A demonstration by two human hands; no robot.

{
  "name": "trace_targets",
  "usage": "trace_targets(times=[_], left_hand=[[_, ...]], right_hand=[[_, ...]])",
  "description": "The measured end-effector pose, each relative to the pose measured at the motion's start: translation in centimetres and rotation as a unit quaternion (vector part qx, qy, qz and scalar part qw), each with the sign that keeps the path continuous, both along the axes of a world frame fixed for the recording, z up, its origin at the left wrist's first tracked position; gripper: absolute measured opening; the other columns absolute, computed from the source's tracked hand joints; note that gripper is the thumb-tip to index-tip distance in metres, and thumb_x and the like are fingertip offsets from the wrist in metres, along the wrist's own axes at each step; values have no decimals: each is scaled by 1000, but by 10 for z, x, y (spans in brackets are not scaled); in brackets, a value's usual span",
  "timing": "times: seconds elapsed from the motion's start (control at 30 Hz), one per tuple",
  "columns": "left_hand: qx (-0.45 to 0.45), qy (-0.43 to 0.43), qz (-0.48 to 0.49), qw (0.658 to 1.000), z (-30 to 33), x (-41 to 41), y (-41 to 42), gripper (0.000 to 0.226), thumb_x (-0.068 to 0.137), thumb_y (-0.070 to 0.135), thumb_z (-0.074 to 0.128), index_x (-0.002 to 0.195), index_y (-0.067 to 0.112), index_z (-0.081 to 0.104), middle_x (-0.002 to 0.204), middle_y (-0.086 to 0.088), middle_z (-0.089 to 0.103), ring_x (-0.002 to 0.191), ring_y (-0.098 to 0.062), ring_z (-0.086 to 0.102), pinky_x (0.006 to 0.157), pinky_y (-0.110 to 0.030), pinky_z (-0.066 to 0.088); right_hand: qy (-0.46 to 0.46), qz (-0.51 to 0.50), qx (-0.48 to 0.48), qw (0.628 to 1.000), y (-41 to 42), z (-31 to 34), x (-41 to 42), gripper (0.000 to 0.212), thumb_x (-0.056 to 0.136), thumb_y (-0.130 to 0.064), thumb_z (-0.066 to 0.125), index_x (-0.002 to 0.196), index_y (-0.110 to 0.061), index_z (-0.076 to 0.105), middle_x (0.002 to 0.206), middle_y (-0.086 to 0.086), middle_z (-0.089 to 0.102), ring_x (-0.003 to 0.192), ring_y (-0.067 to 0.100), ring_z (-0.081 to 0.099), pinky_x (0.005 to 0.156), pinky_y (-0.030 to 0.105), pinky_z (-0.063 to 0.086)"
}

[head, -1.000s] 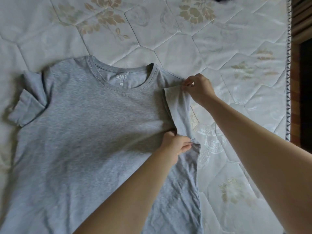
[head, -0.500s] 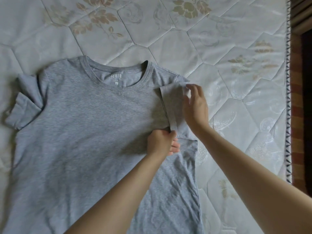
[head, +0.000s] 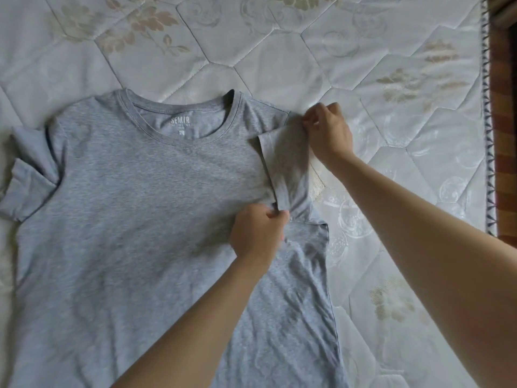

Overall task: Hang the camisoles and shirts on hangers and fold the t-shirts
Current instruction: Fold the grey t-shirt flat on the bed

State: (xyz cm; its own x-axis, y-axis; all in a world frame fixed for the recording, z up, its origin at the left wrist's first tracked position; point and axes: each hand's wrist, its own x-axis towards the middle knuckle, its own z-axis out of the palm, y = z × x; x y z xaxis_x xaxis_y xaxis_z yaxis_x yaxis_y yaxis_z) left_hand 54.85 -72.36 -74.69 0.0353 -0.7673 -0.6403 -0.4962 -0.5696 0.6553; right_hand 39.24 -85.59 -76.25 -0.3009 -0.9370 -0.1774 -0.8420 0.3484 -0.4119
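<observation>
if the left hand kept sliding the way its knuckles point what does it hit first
Most likely the folded-in sleeve of the grey t-shirt: the left hand already pinches its lower cuff.

Two bare forearms come into the picture from the lower edge, one from the bottom middle and one from the lower right corner. Neither arm shows a sleeve: both are uncovered from the frame edge to the wrist. The left hand [head: 256, 233] wears no glove, ring or band that can be seen, and its wrist carries no watch or bracelet. The right hand [head: 328, 133] is likewise bare, with nothing worn on the wrist. The fingers [head: 310, 119] are short and rounded, and nail detail is too blurred to tell.
</observation>
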Motion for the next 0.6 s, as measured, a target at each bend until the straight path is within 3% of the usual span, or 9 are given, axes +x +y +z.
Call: trace_targets(times=[0.07,0.1,0.17,0.2,0.23,0.33,0.4,0.47,0.6], left_hand=[[-193,-184,-65,962,-3,0,-2,37,79,27,69,55,17,43,46,5,47,40,-16,41,42,-18,21],[-285,-214,-84,930,-2,-2,-4,35,78,23,72,58,18,43,48,4,45,42,-16,38,43,-19,14],[-431,-178,-116,877,-4,-9,-14,18,81,14,66,70,14,52,64,-1,53,56,-19,46,46,-27,24],[-470,-149,-140,859,-8,-14,-24,4,83,9,58,80,11,58,76,-5,58,68,-22,53,55,-29,37],[-490,-132,-158,847,-11,-19,-36,13,85,6,51,91,8,62,89,-8,62,81,-25,58,69,-32,46],[-479,-156,-287,815,-30,-32,-71,40,92,14,36,122,5,62,125,-11,62,121,-30,55,106,-42,41],[-389,-210,-421,792,-38,-33,-87,56,98,29,19,149,12,36,157,-7,33,147,-25,25,120,-44,13],[-340,-246,-484,768,-48,-35,-97,58,102,39,17,156,20,10,165,1,2,151,-20,-3,120,-47,-6],[-346,-269,-486,756,-50,-44,-111,61,103,48,17,156,23,2,164,1,-8,150,-21,-12,119,-54,-7]], right_hand=[[21,-22,-50,998,7,1,6,26,101,-21,45,122,-15,58,128,8,51,115,25,51,73,28,35],[20,-30,-78,996,14,1,10,28,101,-19,43,125,-13,57,130,8,51,118,25,49,74,28,34],[8,-21,-133,991,38,3,19,32,99,-13,41,127,-7,57,131,11,53,118,27,49,81,29,38],[4,-10,-158,987,52,3,23,35,96,-10,41,127,-4,57,131,13,54,117,30,50,88,32,41],[2,0,-173,985,68,2,26,38,95,-9,41,128,0,56,133,16,54,120,31,50,96,35,42],[32,64,-127,989,125,-9,34,49,100,-14,38,145,3,39,152,21,38,143,30,34,117,40,28],[68,124,-45,989,161,-19,39,59,104,-32,30,154,-2,22,162,14,20,151,23,15,122,41,13],[108,166,9,980,188,-28,41,67,103,-48,21,155,-5,15,163,12,14,151,23,12,122,42,8],[156,155,41,975,199,-32,44,70,103,-51,15,153,-3,25,161,14,18,149,26,18,120,46,14]])
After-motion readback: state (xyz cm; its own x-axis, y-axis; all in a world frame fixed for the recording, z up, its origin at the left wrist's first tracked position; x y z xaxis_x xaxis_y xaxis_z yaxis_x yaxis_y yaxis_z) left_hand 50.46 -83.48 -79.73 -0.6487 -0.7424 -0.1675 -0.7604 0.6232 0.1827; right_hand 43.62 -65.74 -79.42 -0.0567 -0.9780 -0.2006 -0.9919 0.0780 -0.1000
